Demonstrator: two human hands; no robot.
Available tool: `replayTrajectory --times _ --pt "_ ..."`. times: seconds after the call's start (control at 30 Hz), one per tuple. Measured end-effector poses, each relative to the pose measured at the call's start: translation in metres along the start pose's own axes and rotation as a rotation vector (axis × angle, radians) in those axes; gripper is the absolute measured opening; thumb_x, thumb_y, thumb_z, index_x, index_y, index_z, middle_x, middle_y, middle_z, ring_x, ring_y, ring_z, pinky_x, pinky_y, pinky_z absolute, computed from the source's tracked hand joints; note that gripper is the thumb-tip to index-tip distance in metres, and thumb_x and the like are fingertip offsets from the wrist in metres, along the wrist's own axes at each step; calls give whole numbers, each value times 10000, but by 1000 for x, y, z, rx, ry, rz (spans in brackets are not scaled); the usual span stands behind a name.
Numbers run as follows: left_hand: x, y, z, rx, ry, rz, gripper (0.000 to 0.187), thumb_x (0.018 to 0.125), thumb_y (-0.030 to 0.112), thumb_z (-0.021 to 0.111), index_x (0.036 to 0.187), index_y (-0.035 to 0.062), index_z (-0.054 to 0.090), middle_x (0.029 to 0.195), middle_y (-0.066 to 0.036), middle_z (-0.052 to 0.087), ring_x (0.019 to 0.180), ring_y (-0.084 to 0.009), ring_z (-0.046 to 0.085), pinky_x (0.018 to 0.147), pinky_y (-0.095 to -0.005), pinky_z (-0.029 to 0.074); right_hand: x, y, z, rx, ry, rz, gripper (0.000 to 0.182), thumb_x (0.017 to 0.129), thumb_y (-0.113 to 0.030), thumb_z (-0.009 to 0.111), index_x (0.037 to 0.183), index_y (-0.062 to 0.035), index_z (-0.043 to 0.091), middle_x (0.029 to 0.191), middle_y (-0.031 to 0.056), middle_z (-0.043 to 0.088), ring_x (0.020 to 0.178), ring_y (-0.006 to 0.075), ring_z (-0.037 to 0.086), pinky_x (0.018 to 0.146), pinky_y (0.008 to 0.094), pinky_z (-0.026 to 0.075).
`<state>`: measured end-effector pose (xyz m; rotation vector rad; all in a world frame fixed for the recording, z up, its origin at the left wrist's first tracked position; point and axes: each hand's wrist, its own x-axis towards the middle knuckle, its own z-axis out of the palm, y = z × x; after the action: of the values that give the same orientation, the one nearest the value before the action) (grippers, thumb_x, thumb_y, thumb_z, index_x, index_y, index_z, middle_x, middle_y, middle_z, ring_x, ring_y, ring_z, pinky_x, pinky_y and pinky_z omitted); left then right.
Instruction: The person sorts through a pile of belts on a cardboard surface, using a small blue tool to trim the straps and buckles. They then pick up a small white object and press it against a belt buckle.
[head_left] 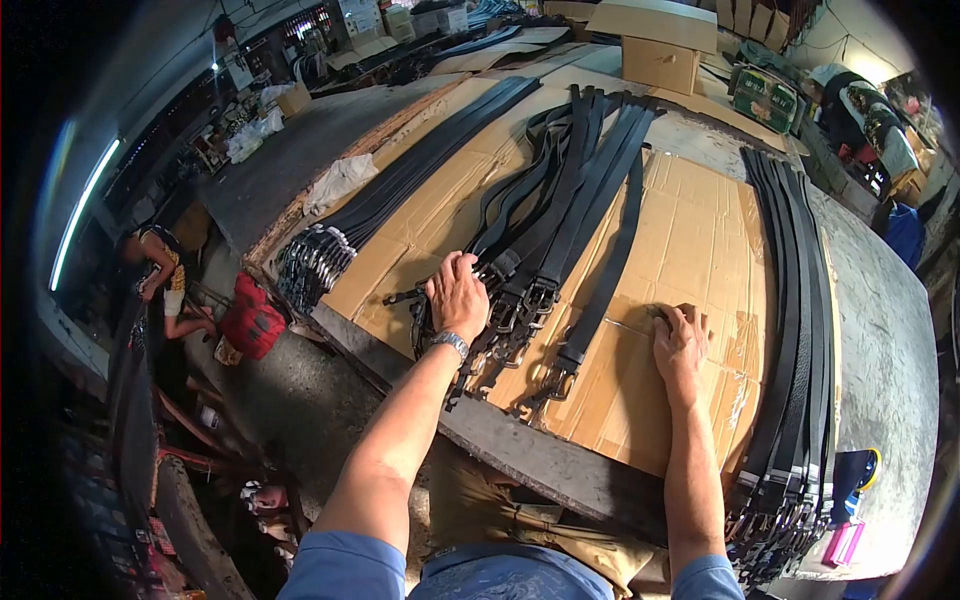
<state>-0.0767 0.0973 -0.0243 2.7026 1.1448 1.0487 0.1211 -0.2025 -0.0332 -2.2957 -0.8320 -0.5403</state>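
Observation:
My left hand (458,297) lies on the left edge of a loose pile of black belts (560,220), close to their buckles, its fingers bent over the belt ends. Whether it grips a belt is hidden. To the right, my right hand (682,340) rests on the cardboard sheet (700,230) with its fingers curled; what is under the fingertips, if anything, cannot be made out. Between the hands, a single belt (610,290) lies apart from the pile, its buckle toward me.
Stacked belts (430,150) lie at the left and another row (795,300) at the right. A cardboard box (660,62) stands at the back. A pink object (845,543) lies near right. A person (160,262) sits at far left beside a red bag (252,318).

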Motion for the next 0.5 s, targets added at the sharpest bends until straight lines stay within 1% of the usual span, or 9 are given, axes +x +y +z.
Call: replayTrajectory --times 0.1,0.17,0.2,0.23,0.37,0.43,0.47,0.5 --pt "2 0 1 -25 -16 -8 357 901 121 571 1254 150 525 1355 -100 510 1289 -297 479 1078 -476 325 0 2 -2 4 -6 -8 268 815 -206 739 1082 -202 728 1081 47 639 1073 295 572 929 464 434" --pt "0 4 -6 -70 -20 -17 392 854 109 595 1240 143 537 1348 -106 515 1284 -303 483 1057 -483 329 1 -2 -8 36 -32 -10 256 821 -208 725 1077 -193 731 1088 48 640 1071 295 573 921 459 438" --pt "0 4 -7 -88 -29 -36 392 853 114 597 1240 137 540 1353 -106 516 1287 -302 481 1059 -485 330 -1 4 -3 31 -9 -39 239 826 -206 713 1062 -178 733 1087 52 642 1075 291 574 915 453 441" --pt "0 1 -3 -104 -3 -18 394 852 119 597 1241 141 540 1362 -102 514 1283 -306 485 1060 -485 333 0 1 -4 48 -26 -17 225 832 -204 712 1051 -163 733 1088 56 642 1078 291 572 921 451 439" --pt "-1 -1 -1 -96 35 -18 351 867 129 602 1213 159 553 1336 -99 530 1264 -292 495 1067 -466 335 1 -7 -12 52 -57 -9 241 864 -194 701 1100 -154 729 1104 53 643 1096 293 566 947 458 418" --pt "-2 1 -4 -92 19 -13 323 873 125 601 1191 155 560 1330 -93 531 1261 -286 495 1062 -462 340 -1 -5 -10 45 -69 -11 244 868 -198 702 1106 -153 727 1108 53 643 1103 293 567 955 461 417" --pt "-1 1 -6 -91 -20 -22 332 888 129 587 1219 139 557 1356 -92 516 1283 -285 483 1081 -456 333 0 -3 -10 33 -77 -3 247 871 -203 703 1112 -151 726 1112 53 643 1110 294 568 962 465 415" --pt "-1 1 -8 -91 -12 -25 332 888 129 587 1219 139 557 1356 -92 516 1283 -285 483 1081 -456 333 1 0 -9 35 -74 -10 247 871 -203 703 1112 -151 726 1112 53 643 1110 294 568 962 465 415"
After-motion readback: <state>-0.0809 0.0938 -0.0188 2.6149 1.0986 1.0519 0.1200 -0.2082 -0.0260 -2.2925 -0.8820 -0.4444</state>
